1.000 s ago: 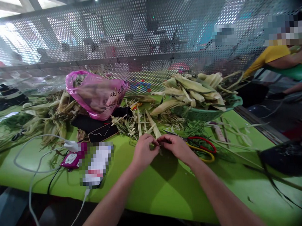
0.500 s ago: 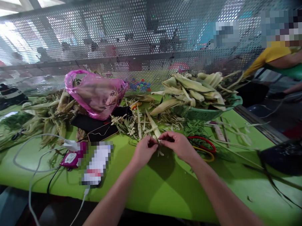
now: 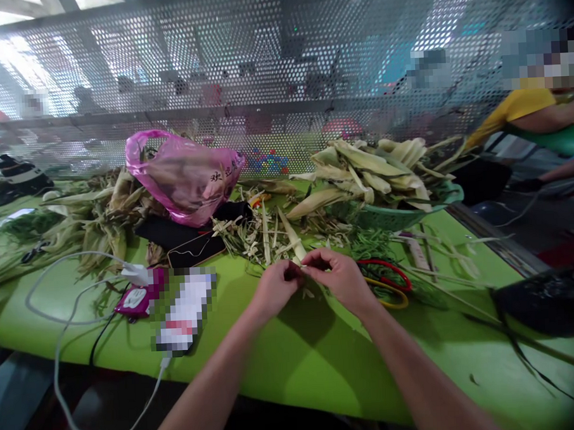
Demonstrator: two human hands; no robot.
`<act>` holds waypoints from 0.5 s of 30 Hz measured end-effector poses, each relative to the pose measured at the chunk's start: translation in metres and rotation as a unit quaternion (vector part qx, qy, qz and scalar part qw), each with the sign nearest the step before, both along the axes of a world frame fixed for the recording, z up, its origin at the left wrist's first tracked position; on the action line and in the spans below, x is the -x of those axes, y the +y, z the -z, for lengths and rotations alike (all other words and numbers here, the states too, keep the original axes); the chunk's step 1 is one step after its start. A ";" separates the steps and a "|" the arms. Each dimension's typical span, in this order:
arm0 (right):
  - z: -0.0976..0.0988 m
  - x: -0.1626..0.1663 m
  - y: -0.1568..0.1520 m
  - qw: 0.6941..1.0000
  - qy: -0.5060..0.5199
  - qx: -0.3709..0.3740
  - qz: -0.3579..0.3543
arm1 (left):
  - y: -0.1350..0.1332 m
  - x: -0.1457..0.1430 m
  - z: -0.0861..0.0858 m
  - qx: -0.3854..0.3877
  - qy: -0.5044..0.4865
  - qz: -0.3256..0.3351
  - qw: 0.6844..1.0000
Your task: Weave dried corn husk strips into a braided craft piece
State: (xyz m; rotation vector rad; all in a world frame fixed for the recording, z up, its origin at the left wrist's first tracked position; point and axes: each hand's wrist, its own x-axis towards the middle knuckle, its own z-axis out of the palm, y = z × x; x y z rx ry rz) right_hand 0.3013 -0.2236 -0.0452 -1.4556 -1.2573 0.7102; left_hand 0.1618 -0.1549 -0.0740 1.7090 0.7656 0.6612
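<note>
Between my fingertips is a pale strip of corn husk (image 3: 294,241), narrow and pointed at its far end. My left hand (image 3: 279,287) pinches its near end from the left. From the right, my right hand (image 3: 336,275) grips the same end with thumb and forefinger, almost touching the left fingertips. Short frayed bits hang below the fingers. Just beyond lies a heap of cut husk scraps (image 3: 250,235). Scissors with red and yellow handles (image 3: 389,277) rest beside my right wrist.
A green basket (image 3: 396,218) heaped with dried corn husks (image 3: 368,167) stands at back right. At left are more husks (image 3: 101,223), a pink plastic bag (image 3: 185,175), a phone (image 3: 184,314) and its white cable (image 3: 61,377). A person in yellow (image 3: 529,106) sits far right.
Both hands stay at almost the same spot, with the fingertips slightly closer together on the husk strip. The view has shifted very slightly.
</note>
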 end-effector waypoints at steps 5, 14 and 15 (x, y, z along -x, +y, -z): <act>-0.003 0.005 -0.001 1.000 0.006 -0.004 0.001 | -0.003 0.003 -0.006 0.022 0.016 0.000 1.000; -0.002 -0.020 -0.003 0.993 -0.048 0.092 -0.047 | 0.001 0.004 -0.005 0.052 -0.028 0.011 0.998; 0.000 -0.021 -0.003 0.992 -0.060 0.096 -0.054 | 0.001 0.004 -0.005 0.057 -0.030 0.010 0.998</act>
